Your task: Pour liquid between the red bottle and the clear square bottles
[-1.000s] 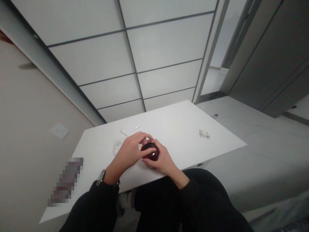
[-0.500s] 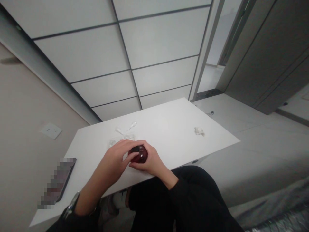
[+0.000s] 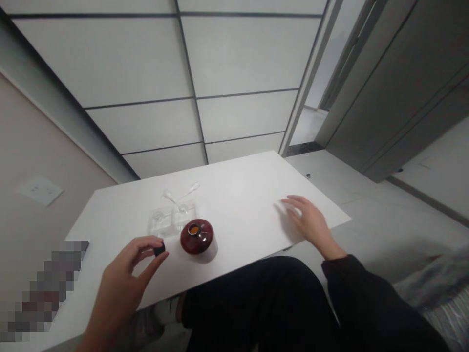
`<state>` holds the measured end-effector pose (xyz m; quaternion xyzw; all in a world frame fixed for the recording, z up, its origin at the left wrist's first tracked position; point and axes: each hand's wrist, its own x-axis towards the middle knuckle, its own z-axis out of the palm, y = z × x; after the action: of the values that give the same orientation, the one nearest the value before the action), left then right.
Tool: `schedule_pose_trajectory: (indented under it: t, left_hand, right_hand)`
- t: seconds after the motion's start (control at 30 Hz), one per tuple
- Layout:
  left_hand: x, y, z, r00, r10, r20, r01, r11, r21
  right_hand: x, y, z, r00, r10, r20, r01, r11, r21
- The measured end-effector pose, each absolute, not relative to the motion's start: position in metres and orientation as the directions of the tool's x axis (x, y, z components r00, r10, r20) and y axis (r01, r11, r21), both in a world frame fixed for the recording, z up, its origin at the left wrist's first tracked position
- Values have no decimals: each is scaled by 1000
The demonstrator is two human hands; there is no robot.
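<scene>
A black cap (image 3: 159, 249) is pinched between the thumb and fingertips of my left hand (image 3: 128, 269), just above the table. To its right a squat, glossy dark-red bottle (image 3: 198, 238) stands on the table, its round neck uncovered and orange showing inside. My right hand (image 3: 308, 222) is near the table's right edge, fingers stretched and apart. A bit of white crumpled material (image 3: 298, 213) shows between thumb and fingers; whether they touch it I cannot tell.
Behind the bottle lies a clear plastic tray (image 3: 172, 220) with two compartments. Two clear plastic utensils (image 3: 181, 191), perhaps spoons, rest at its far side. A blurred-out flat object (image 3: 47, 288) is at the table's left. The white table (image 3: 238, 195) stands near white panels.
Both hands have left the bottle, which now stands on the table. The cap has come off and moved left with my left hand. My right hand has moved right, to the white crumpled material.
</scene>
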<state>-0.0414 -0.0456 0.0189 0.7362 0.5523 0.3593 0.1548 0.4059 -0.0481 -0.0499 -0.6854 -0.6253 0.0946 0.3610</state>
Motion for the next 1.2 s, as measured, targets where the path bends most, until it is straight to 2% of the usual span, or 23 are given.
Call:
schedule_pose_trajectory:
  t: [0.1,0.23,0.3,0.4,0.57,0.73,0.83,0.93,1.07,1.2]
  left_hand:
    - [-55,-51,-16,103,949,299,695,-284,661]
    - [-64,-55,-37,140,939,314,777,-301,554]
    - [-69,-56,-40,142,936,323,800,-301,519]
    - [-76,-54,-42,117,938,327,799,-284,530]
    - [-84,-51,-45,165,929,332,817,-317,481]
    - [-91,-48,-43,167,930,327,857,-301,418]
    - [-96,-47,-43,166,937,308,877,-283,389]
    - [-100,-48,-46,134,944,301,884,-251,393]
    - [-102,-50,-51,152,946,287,882,-260,392]
    - [-96,-56,-43,162,917,365,883,-300,360]
  right_hand:
    - [457,-27,-55,294,911,288,822,-87,-563]
    - [480,-10,-57,367,896,248,832,-197,-519]
    - [482,-5,-57,401,886,232,821,-235,-520]
    - [475,7,-57,408,886,221,807,-236,-541]
    - [424,51,-62,264,937,228,798,-79,-598]
    - [329,91,-63,-49,968,245,730,202,-653]
    - [280,85,-56,-279,926,256,654,378,-656]
    - [257,58,-47,-432,861,268,597,496,-631]
    - [260,27,-44,-495,832,251,609,538,-583]
    - [289,51,-48,-420,874,245,685,482,-546]
